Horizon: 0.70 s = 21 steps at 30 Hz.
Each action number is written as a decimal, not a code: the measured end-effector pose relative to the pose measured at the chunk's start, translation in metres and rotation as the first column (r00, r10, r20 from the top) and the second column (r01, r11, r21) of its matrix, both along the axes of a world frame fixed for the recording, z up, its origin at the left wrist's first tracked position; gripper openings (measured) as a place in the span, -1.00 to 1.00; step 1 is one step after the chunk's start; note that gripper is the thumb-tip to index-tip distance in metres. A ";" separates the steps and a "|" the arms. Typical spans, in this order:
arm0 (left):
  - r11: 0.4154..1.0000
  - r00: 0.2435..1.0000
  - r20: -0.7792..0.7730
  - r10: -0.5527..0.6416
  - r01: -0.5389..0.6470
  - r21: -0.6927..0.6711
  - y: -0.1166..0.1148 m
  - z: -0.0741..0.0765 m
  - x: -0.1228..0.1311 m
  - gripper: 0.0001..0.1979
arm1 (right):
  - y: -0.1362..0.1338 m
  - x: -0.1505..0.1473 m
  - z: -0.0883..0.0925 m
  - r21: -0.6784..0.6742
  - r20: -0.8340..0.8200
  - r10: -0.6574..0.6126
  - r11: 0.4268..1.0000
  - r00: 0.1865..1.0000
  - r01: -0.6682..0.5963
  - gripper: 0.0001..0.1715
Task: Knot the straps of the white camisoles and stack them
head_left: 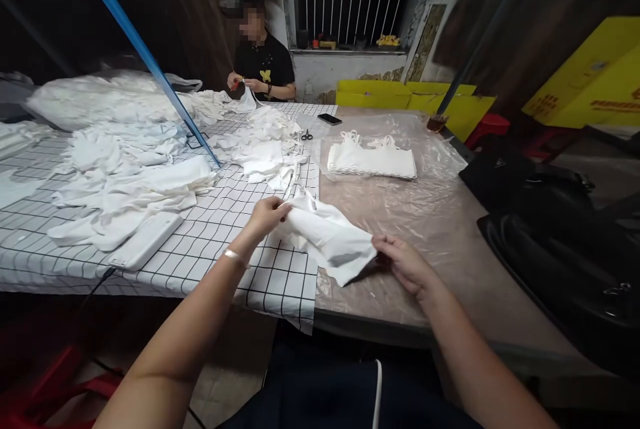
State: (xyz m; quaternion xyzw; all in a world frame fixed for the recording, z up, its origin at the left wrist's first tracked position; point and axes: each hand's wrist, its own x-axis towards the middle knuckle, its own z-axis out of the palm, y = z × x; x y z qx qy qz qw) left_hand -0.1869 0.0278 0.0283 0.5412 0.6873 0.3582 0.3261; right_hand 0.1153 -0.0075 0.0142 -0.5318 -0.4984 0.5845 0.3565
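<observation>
A white camisole top (327, 232) with thin straps is stretched between my two hands, just above the table. My left hand (269, 214) pinches its upper left end near the straps. At the lower right end, the fingers of my right hand (403, 261) are closed on the fabric's edge. Beyond it, a neat stack of white tops (373, 161) with looped straps lies on the plastic sheet. Loose white garments (270, 156) are heaped to the left of that stack, with small black scissors (307, 135) beside them.
Larger heaps of white garments (125, 149) and a white box-shaped device (146, 240) cover the left of the checked cloth (220, 249). A blue pole (145, 52) slants there. A phone (330, 119) lies farther back. A co-worker (265, 66) sits across; black bags (560, 249) stand right.
</observation>
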 end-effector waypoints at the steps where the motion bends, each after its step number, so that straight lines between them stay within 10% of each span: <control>1: 0.999 0.995 0.095 -0.030 0.032 -0.024 -0.010 0.002 -0.005 -0.76 | -0.002 0.010 0.004 -0.053 -0.080 -0.015 0.999 0.997 0.011 -0.50; 6: 0.934 0.934 -0.193 -0.301 0.248 -0.257 -0.060 0.007 -0.014 -0.75 | -0.015 0.037 0.009 -0.176 0.079 0.129 0.978 0.988 -0.114 -0.46; 10: 0.951 0.884 -0.361 -0.296 0.237 -0.198 -0.071 0.012 -0.003 -0.75 | -0.021 0.039 0.008 -0.152 0.209 0.235 0.967 0.949 -0.205 -0.49; 21: 0.902 0.764 -0.522 -0.380 0.430 -0.029 -0.082 -0.011 0.012 -0.73 | -0.014 0.070 0.012 0.049 0.202 -0.128 0.992 0.971 0.120 -0.52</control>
